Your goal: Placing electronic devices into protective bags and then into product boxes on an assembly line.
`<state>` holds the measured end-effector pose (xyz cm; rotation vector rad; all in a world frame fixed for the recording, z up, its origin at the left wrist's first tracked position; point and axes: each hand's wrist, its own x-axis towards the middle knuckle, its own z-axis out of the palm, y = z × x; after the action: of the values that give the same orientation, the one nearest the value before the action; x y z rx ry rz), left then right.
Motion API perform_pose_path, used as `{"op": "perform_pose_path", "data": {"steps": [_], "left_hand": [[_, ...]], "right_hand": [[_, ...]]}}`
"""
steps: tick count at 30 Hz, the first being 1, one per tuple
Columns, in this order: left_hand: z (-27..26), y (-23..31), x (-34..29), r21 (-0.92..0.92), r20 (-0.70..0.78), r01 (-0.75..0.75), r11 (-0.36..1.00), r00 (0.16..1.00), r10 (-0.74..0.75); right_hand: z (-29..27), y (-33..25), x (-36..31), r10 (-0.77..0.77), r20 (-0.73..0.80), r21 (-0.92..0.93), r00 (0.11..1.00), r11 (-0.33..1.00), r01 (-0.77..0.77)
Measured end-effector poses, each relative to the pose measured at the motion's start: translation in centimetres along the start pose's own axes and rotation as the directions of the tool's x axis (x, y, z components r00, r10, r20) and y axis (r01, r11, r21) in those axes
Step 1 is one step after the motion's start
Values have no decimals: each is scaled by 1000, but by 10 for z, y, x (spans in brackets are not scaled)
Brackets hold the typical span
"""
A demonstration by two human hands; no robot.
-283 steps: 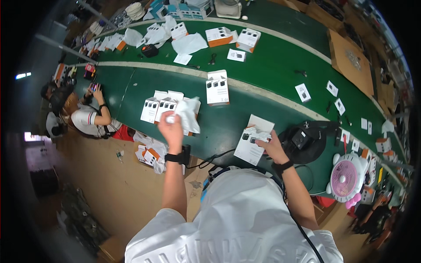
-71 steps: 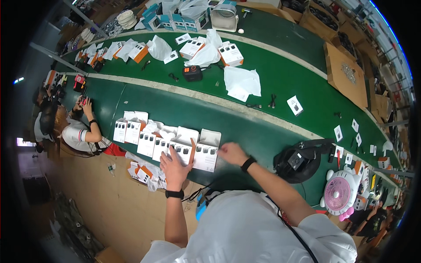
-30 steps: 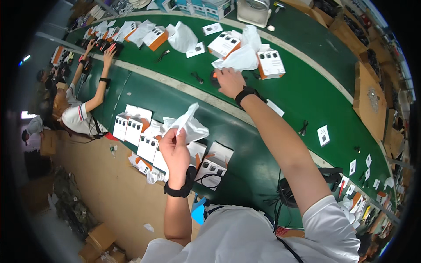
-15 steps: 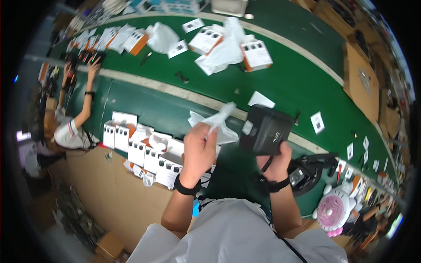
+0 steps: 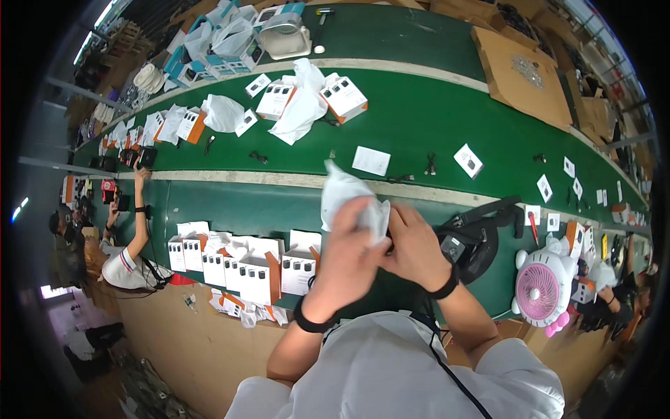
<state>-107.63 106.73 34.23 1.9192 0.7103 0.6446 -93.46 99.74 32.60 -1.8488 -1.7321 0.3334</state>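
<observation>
In front of my chest, both hands meet at a white plastic bag [image 5: 342,192]. My left hand [image 5: 347,255], smeared by motion, closes over the bag's near part. My right hand [image 5: 417,253] presses in from the other side, its curled fingers gripping the bag's edge. The dark box-shaped device seen earlier is hidden, and I cannot tell whether it is inside the bag. Left of my hands, white and orange product boxes [image 5: 255,279] stand with raised flaps along the near bench edge. To the right lies a black strapped bag [image 5: 474,241].
A green conveyor belt [image 5: 412,115] runs beyond the bench, bearing boxes, plastic bags, short cables and leaflets [image 5: 371,160]. A pink fan [image 5: 541,290] stands at right. A co-worker's arm [image 5: 139,216] reaches over the bench at left; another person [image 5: 611,300] is at far right.
My hands have come together, and the white bag now hangs between them. The dark device has gone from sight. The view has tilted up, showing more of the far side.
</observation>
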Motion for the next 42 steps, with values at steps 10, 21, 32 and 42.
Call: {"op": "perform_pose_path", "data": {"steps": [10,21,32,42], "left_hand": [[95,31,50,-230,340,-199,953,901,270],[19,-285,304,602,-13,200,773,970,-241],[111,-229,221,465,-39,201,862,978,-207],[145,-173,208,454,180,-117,883,983,37]], "right_hand": [[44,126,-93,473,13,913,881,-365,183],[12,247,-303,760,-50,924,648,-211,319],[24,237,-175,815,10,952,580,-186,245],[7,165,-194,782,-14,973,623,-133,189]]}}
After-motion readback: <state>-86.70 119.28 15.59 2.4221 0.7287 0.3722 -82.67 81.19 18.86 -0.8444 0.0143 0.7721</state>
